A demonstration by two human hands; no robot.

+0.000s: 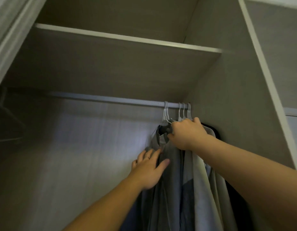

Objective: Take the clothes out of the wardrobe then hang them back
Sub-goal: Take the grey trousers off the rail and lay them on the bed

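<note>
Several grey and blue garments hang on white wire hangers at the right end of the wardrobe rail. My right hand grips the neck of the leftmost hanger and the collar of a grey shirt just under the rail. My left hand lies lower, fingers straight, touching the front of that grey shirt. A pale grey garment hangs to the right, partly hidden behind my right forearm.
A shelf spans the wardrobe above the rail. The wardrobe's right wall stands close beside the clothes. A dark hanger shape hangs at the far left. The rail between is bare.
</note>
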